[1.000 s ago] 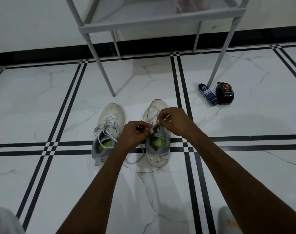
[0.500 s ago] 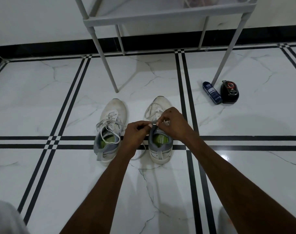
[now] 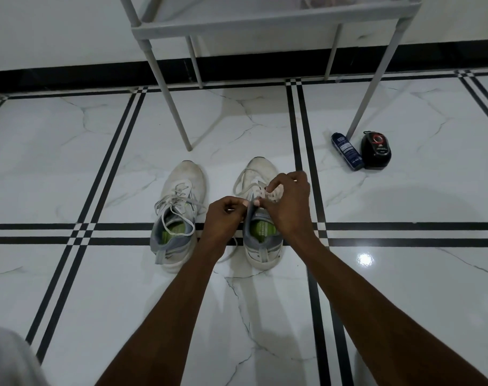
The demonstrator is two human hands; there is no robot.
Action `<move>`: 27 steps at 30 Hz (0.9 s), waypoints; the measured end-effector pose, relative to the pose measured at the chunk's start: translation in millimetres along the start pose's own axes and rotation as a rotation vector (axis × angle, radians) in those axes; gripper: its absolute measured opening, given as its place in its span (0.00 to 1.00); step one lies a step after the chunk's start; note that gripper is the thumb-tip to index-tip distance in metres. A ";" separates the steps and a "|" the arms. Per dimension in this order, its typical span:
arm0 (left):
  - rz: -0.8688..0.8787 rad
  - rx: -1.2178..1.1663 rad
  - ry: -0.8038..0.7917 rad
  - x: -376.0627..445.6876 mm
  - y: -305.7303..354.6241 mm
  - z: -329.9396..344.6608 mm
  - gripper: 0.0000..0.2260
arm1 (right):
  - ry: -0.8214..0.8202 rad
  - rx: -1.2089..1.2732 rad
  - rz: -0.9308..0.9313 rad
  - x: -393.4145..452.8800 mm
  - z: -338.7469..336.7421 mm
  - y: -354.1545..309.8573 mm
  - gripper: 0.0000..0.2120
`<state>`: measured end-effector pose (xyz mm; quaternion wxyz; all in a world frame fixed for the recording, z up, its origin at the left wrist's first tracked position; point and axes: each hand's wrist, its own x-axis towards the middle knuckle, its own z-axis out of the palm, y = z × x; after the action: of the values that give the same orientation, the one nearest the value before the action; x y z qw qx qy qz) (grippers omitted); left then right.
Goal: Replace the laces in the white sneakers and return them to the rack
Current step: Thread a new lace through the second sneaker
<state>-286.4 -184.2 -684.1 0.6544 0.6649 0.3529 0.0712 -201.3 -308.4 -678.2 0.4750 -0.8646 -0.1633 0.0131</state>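
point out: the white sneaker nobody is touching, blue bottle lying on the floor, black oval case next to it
white laced sneaker on the left (image 3: pixel 185 181), head view, on its toe cap
blue bottle lying on the floor (image 3: pixel 347 151), head view, on its labelled side
black oval case with red ring (image 3: pixel 376 150), head view, on its top face

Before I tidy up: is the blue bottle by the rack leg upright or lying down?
Lying down. The blue bottle lies lengthwise on the floor, beside the rack leg.

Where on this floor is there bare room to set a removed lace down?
Bare tile lies left of the left sneaker, and right of the right sneaker, below the blue bottle and black case. It is crowded between the sneakers, where both hands work the lace, and around the rack legs.
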 end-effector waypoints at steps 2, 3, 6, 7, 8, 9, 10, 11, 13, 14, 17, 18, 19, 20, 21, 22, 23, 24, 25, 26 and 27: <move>0.011 0.044 0.043 3.0 -0.5 3.7 0.07 | -0.051 -0.053 0.012 -1.0 -2.0 -2.2 0.11; 0.020 0.068 0.055 3.1 -0.1 4.0 0.07 | -0.149 -0.063 0.026 -2.6 -2.5 -3.4 0.13; 0.042 0.069 0.025 2.8 -1.2 4.4 0.07 | -0.294 -0.153 0.055 -7.5 -0.8 -5.5 0.18; 0.048 0.068 0.002 2.7 -0.8 4.9 0.05 | -0.293 -0.154 0.072 -7.4 0.2 -4.5 0.17; 0.054 0.080 -0.019 3.7 -1.8 5.7 0.05 | -0.295 -0.142 0.097 -7.1 0.3 -3.6 0.16; 0.065 0.107 -0.030 5.7 -2.3 5.3 0.04 | -0.295 -0.122 0.125 -6.4 0.3 -4.2 0.15; 0.084 0.140 -0.015 7.1 -0.1 4.4 0.05 | -0.285 -0.101 0.154 -5.5 -0.2 -4.8 0.15; 0.103 0.177 0.049 9.2 3.2 1.8 0.06 | -0.271 -0.085 0.175 -4.4 1.0 -3.5 0.15; 0.117 0.241 0.369 17.8 13.7 -14.0 0.11 | -0.248 -0.087 0.196 -3.9 1.5 -1.8 0.13; 0.135 0.249 0.587 21.4 22.2 -28.1 0.12 | -0.247 -0.088 0.199 -3.9 0.8 -1.5 0.12; 0.301 0.264 0.964 25.9 41.3 -71.2 0.09 | -0.275 -0.075 0.166 -2.5 -2.7 -0.1 0.09; 0.363 0.331 0.962 27.0 41.1 -75.9 0.10 | -0.283 -0.080 0.153 -1.7 -4.1 -0.7 0.09; 0.420 0.427 0.880 26.2 38.8 -73.4 0.13 | -0.290 -0.085 0.143 -0.5 -4.3 -0.4 0.09; 0.484 0.517 0.727 25.9 33.2 -65.8 0.17 | -0.293 -0.087 0.138 0.0 -3.7 -0.4 0.09; 0.556 0.588 0.520 26.1 27.1 -53.1 0.18 | -0.294 -0.087 0.134 0.4 -3.1 0.1 0.09; 0.623 0.645 0.307 29.2 20.3 -40.7 0.18 | -0.298 -0.088 0.128 0.5 -2.6 0.2 0.10; 0.645 0.701 0.126 31.4 14.0 -28.1 0.17 | -0.302 -0.087 0.118 1.0 -2.6 -0.2 0.10; 0.632 0.740 0.000 33.1 6.7 -18.5 0.15 | -0.304 -0.087 0.105 1.7 -2.9 -0.4 0.10; 0.592 0.736 -0.069 32.9 2.3 -11.6 0.12 | -0.306 -0.086 0.094 2.3 -3.6 0.3 0.10; 0.542 0.695 -0.092 31.4 0.5 -7.0 0.08 | -0.311 -0.087 0.088 2.1 -4.8 0.9 0.10; 0.503 0.664 -0.069 29.9 -1.4 -4.8 0.04 | -0.315 -0.091 0.084 1.7 -5.4 1.0 0.09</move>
<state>-267.4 -163.6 -695.7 0.3783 0.9072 0.1611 0.0888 -198.5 -312.7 -675.8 0.4030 -0.8785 -0.2000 0.1610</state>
